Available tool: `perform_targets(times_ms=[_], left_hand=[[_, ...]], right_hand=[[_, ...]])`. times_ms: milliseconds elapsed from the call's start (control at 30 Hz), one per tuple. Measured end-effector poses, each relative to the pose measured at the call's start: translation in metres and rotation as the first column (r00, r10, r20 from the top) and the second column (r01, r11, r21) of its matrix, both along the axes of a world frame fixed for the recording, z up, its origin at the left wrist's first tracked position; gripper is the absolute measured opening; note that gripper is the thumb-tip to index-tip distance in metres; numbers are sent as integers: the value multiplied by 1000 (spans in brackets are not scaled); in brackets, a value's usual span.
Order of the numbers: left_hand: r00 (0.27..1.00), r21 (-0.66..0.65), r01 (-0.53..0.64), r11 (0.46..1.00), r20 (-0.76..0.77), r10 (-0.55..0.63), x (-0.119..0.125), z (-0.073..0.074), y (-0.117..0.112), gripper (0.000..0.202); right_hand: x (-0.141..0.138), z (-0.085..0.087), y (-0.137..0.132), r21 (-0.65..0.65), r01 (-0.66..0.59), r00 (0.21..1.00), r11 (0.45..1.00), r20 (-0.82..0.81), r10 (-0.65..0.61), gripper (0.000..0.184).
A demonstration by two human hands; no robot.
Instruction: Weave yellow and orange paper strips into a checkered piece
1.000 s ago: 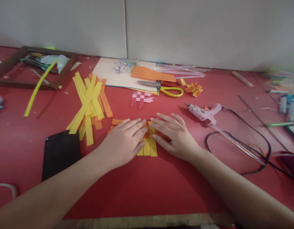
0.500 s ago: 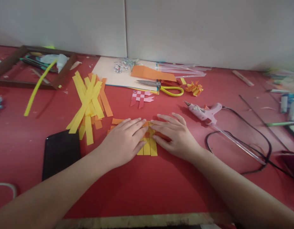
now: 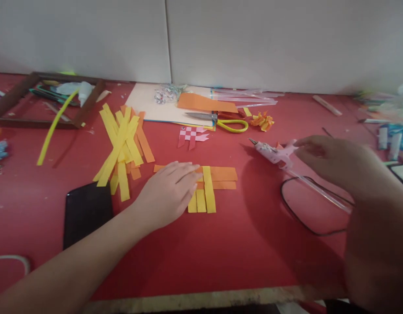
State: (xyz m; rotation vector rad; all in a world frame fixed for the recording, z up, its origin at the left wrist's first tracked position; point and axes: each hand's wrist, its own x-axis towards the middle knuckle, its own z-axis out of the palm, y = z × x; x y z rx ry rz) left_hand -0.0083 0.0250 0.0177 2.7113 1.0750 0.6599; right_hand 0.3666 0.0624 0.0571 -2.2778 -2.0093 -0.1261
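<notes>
My left hand (image 3: 171,189) lies flat with fingers stretched out, pressing on a small weave of paper strips on the red table. Orange strips (image 3: 225,174) run sideways in it, crossed by upright yellow strips (image 3: 209,192); its left part is hidden under the hand. Over on the right, my right hand (image 3: 328,159) reaches over a pink hot glue gun (image 3: 273,152), its fingers bent and apart at the handle's end. Whether the fingertips touch the handle is hard to see. A clear glue stick (image 3: 322,192) sticks out of the gun's back.
Loose yellow strips (image 3: 118,146) lie piled at left beside a black phone (image 3: 86,213). Behind the weave are a pink woven paper fish (image 3: 191,134), scissors (image 3: 232,125) and an orange sheet (image 3: 206,103). The gun's black cord (image 3: 297,223) loops at right. A wooden frame (image 3: 11,122) stands far left.
My right hand has left the paper weave and moved right to the glue gun, baring the weave's right side. My left hand stays on the strips. The view has shifted slightly.
</notes>
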Motion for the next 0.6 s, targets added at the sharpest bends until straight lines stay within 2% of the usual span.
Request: perform_targets(times_ms=[33,100,133,267,367,467,567,600], left_hand=[[998,-26,-25,999,57,26,0,2,1,30],[981,-90,-83,992,166,97,-2,6,3,27],[969,-123,-113,986,208,137,-4,7,4,26],[924,-227,-193,955,285,254,-9,10,8,23],[894,-270,-213,939,333,298,-12,10,9,23],[878,-272,-226,936,359,316,-11,10,9,23],[874,-272,-243,931,355,332,-10,11,9,22],[876,-269,-248,930,348,335,-10,10,10,21]], right_hand=[[16,-6,4,-48,-39,999,998,20,40,30],[36,-21,10,-93,-216,976,972,3,218,54],[40,-28,11,-92,-232,972,968,21,235,59],[36,-40,12,-57,-265,963,962,39,268,60],[34,-41,18,-76,-363,932,929,-25,362,49],[37,-38,26,-95,-380,925,920,-66,375,44],[26,-25,24,-68,-379,925,923,-57,376,47],[16,-18,20,-11,-371,929,929,-28,370,49]])
